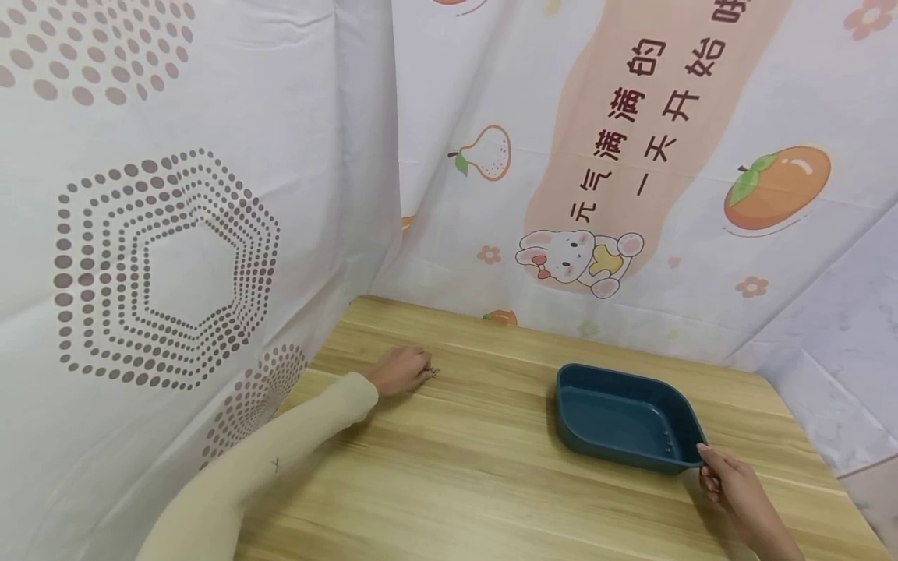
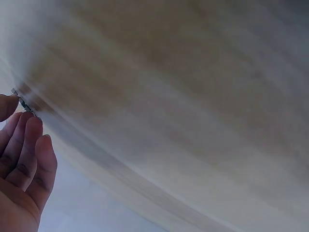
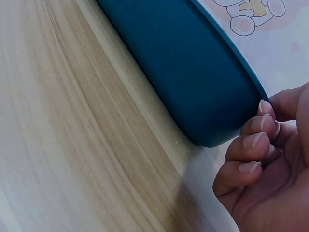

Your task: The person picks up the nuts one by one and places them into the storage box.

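Observation:
At the left of the table, my left hand [image 1: 401, 369] pinches a small, dark, metallic-looking piece [image 1: 434, 372] between thumb and fingertips. The left wrist view shows this piece [image 2: 26, 105] as thin and uneven with a greenish tint; its exact kind is too small to tell. My right hand [image 1: 733, 487] grips the near right corner of a dark teal plastic tray [image 1: 617, 456]. In the right wrist view, thumb and index finger pinch the rim of the tray [image 3: 188, 72], while the other fingers curl below. Tiny shiny specks [image 1: 668, 446] lie inside the tray near its right end.
The wood-grain table [image 1: 449, 483] stretches between the two hands. A white cloth with dotted patterns [image 1: 189, 265] hangs along its left side, and a printed cloth with fruit and a rabbit [image 1: 491, 210] hangs behind it. At the right is a pale marbled cloth [image 1: 835, 374].

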`<state>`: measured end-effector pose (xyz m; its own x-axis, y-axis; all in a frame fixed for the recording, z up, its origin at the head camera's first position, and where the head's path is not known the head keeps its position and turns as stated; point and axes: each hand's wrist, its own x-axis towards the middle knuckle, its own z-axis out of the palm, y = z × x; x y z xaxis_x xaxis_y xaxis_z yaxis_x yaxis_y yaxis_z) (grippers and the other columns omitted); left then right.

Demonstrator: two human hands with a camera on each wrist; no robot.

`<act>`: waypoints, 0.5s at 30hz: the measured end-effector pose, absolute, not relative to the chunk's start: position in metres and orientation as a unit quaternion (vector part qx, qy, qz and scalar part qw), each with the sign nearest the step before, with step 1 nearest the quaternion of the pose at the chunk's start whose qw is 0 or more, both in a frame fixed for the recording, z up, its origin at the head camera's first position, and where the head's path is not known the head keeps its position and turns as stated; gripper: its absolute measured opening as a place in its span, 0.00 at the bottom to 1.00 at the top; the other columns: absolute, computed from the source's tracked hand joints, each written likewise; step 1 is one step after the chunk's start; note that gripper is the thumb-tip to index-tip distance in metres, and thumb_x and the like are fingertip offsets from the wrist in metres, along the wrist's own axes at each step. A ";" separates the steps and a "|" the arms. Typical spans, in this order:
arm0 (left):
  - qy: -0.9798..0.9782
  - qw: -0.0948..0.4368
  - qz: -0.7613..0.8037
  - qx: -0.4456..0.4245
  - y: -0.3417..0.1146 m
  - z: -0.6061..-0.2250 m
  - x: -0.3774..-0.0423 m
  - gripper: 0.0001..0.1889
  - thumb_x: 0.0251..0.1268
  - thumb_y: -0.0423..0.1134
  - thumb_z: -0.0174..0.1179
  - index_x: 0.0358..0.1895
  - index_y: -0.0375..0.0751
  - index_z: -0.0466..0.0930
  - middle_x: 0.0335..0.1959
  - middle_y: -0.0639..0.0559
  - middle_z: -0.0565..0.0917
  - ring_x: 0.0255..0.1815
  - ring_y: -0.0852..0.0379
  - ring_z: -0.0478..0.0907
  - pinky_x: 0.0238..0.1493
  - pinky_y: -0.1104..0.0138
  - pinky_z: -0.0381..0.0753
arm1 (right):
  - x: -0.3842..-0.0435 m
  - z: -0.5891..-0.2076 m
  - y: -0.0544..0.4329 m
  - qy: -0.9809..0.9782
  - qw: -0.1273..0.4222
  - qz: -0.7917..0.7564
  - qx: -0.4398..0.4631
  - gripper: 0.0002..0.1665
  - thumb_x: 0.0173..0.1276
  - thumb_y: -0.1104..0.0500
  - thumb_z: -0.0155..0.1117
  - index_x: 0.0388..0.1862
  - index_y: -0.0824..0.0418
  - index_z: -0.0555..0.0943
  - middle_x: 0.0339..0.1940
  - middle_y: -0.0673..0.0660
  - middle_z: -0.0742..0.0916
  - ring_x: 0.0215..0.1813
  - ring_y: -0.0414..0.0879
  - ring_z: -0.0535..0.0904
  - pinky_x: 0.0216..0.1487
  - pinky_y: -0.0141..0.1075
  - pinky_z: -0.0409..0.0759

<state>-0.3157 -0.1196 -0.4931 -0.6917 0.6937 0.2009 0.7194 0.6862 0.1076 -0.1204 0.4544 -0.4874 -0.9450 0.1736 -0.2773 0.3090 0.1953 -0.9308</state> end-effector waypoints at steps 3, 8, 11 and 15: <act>-0.916 0.064 -0.092 -0.384 -0.121 -0.494 -0.316 0.06 0.73 0.38 0.66 0.41 0.38 0.85 0.38 0.51 0.86 0.38 0.58 0.84 0.40 0.69 0.84 | -0.120 -0.488 0.454 0.771 0.052 -0.615 0.156 0.25 0.85 0.46 0.48 0.28 0.58 0.72 0.22 0.48 0.73 0.23 0.39 0.68 0.25 0.32 0.70; -0.918 0.068 -0.091 -0.381 -0.123 -0.496 -0.317 0.05 0.72 0.38 0.66 0.40 0.39 0.85 0.38 0.52 0.85 0.37 0.58 0.84 0.39 0.70 0.84 | -0.121 -0.488 0.454 0.771 0.052 -0.615 0.158 0.25 0.85 0.45 0.48 0.28 0.58 0.72 0.23 0.48 0.73 0.23 0.39 0.68 0.25 0.32 0.70; -0.920 0.066 -0.090 -0.376 -0.123 -0.495 -0.316 0.05 0.72 0.38 0.66 0.40 0.40 0.85 0.38 0.52 0.85 0.37 0.58 0.84 0.39 0.70 0.83 | -0.121 -0.489 0.455 0.772 0.052 -0.613 0.160 0.25 0.85 0.45 0.48 0.28 0.58 0.72 0.23 0.48 0.73 0.23 0.39 0.68 0.25 0.32 0.71; -0.920 0.062 -0.095 -0.375 -0.124 -0.494 -0.315 0.05 0.72 0.38 0.65 0.41 0.39 0.86 0.38 0.52 0.85 0.38 0.58 0.84 0.39 0.69 0.84 | -0.121 -0.490 0.456 0.772 0.053 -0.613 0.160 0.25 0.85 0.45 0.48 0.28 0.58 0.72 0.23 0.48 0.73 0.23 0.39 0.68 0.25 0.32 0.71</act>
